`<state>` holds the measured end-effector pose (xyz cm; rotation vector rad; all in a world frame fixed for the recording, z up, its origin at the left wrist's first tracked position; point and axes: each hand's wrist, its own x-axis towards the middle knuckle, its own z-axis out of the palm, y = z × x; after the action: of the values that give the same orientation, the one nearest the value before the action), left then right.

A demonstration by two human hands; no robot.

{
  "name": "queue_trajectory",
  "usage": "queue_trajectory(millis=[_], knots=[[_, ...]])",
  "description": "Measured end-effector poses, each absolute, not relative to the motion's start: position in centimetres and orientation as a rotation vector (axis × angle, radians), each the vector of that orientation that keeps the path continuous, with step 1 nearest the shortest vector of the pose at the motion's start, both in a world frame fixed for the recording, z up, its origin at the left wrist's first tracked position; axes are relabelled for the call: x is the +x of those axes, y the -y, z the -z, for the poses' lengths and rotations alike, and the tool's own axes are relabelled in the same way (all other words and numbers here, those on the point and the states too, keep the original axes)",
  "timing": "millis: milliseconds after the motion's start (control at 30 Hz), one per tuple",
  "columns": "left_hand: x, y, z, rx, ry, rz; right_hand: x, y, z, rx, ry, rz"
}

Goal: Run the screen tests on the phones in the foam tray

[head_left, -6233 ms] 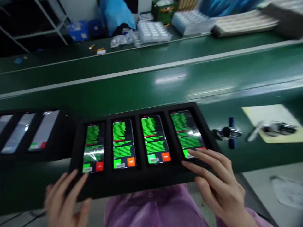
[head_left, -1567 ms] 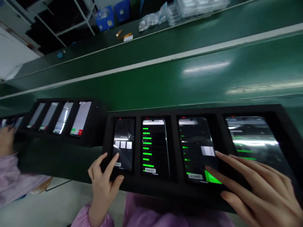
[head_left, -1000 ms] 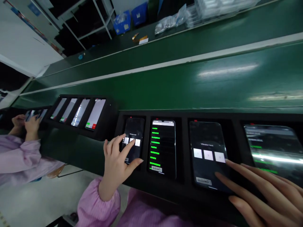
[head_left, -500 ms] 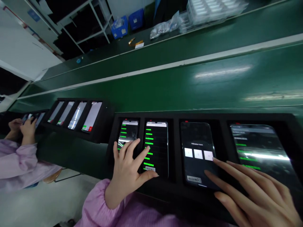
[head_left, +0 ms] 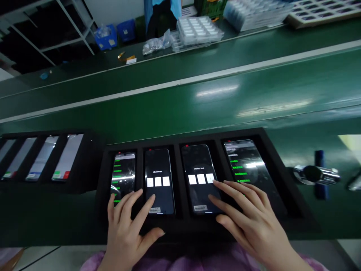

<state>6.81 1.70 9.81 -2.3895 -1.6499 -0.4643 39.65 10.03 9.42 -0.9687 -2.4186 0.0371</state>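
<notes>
Middle-left phone [head_left: 159, 195] and middle-right phone [head_left: 197, 194]: both showed "Vibrator test" above three white squares.
Leftmost phone [head_left: 124, 177] and rightmost phone [head_left: 244, 154]: green-text lists up.
Progress: looked mid-run to me; couldn't tell which checks were done or left.
Left hand [head_left: 128, 227]: spread, gripping nothing, over the lower ends of the leftmost and middle-left phones; contact unclear.
Right hand [head_left: 255, 220]: spread, nothing gripped, one fingertip at the middle-right phone's third square, other fingers over the rightmost phone.
Black tray [head_left: 183, 226]: held all four phones, one per slot, on the green tabletop [head_left: 158, 120].
</notes>
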Motion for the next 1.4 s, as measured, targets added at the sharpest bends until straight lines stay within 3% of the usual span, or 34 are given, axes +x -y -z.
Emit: queue_trajectory(millis=[733,1033,1400], knots=[[6.0,-1.9,-8.2,-2.374,1.534,0.495,38.0,-11.5,-11.5,-1.160,2.436,0.088],[6.0,-1.6,-7.3,-2.342,1.534,0.530,43.0,-11.2,-12.6,-1.377,2.080,0.083],[5.8,-2.0,-7.6,-2.352,1.547,0.526,36.5,-14.7,-13.6,-1.163,2.568,-0.033]])
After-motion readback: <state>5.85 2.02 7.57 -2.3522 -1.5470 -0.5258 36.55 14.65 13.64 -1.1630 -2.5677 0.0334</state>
